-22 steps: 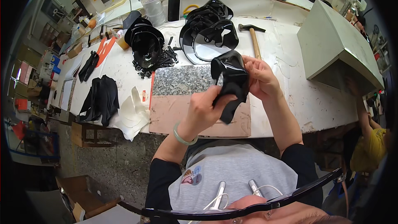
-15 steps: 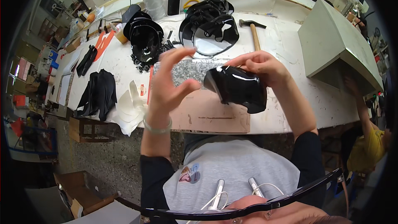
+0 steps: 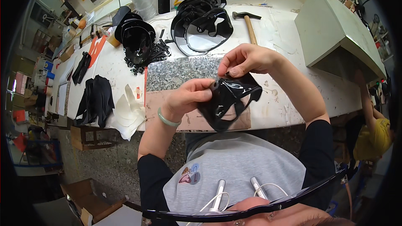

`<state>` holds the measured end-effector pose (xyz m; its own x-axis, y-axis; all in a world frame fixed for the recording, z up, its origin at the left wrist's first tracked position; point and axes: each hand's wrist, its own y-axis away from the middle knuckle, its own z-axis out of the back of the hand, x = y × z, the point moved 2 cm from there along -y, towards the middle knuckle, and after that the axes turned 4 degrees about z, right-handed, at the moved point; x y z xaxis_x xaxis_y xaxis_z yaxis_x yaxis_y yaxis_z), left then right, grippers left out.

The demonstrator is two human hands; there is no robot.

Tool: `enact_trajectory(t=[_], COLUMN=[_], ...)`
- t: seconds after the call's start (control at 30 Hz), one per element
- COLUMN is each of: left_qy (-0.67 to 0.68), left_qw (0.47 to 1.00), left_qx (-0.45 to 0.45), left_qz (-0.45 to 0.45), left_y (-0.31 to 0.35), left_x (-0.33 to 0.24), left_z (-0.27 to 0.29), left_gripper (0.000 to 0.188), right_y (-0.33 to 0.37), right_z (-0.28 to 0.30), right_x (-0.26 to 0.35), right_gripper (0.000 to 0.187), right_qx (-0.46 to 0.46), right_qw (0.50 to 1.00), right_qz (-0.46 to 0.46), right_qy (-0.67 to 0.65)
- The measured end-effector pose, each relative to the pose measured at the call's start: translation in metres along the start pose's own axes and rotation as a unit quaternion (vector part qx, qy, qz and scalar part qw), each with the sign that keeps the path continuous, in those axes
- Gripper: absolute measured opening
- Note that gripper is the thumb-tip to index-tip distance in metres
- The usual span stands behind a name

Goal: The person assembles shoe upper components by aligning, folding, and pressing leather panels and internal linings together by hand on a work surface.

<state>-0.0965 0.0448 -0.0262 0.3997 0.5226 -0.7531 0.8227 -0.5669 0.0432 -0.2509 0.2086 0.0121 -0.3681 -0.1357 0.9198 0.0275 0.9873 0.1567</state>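
Observation:
A glossy black shoe upper [image 3: 238,88], with an opening in its lower part, is held up between my two hands over the work board. My left hand [image 3: 189,97] pinches its left edge between thumb and fingers. At the top edge, my right hand [image 3: 250,60] grips it with thumb and fingertips. Beneath it lie a speckled stone slab [image 3: 178,72] and a pinkish-brown board [image 3: 167,115]. Beyond my hands stand a pile of similar glossy black uppers [image 3: 201,21] and a hammer with a wooden handle [image 3: 250,29].
More glossy black pieces [image 3: 136,35] and small black scraps [image 3: 158,52] lie to the left. Nearer are matte black pieces [image 3: 96,100] and white sheets [image 3: 127,115]. A phone [image 3: 164,1] and clear bottle [image 3: 142,2] stand behind; a pale box [image 3: 339,33] is at right.
My left hand has come in from the left and closed on the upper. The upper has turned and tilted, now showing its opening. My right hand has shifted to its top edge.

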Motion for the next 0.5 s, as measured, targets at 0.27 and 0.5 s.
enact_trajectory(t=[0.27, 0.5], left_qy=[0.032, 0.270], left_qw=[0.981, 0.922], left_qx=[-0.057, -0.078], left_qz=[-0.182, -0.266], left_y=[0.003, -0.004], left_x=[0.003, 0.028], left_z=[-0.026, -0.014], left_gripper=[0.047, 0.033], right_y=[0.001, 0.006], right_z=[-0.025, -0.038], right_x=[0.036, -0.001], right_gripper=[0.033, 0.054], right_qx=[-0.010, -0.266], right_qw=[0.975, 0.668], right_qz=[0.168, 0.385], right_qy=[0.143, 0.579])
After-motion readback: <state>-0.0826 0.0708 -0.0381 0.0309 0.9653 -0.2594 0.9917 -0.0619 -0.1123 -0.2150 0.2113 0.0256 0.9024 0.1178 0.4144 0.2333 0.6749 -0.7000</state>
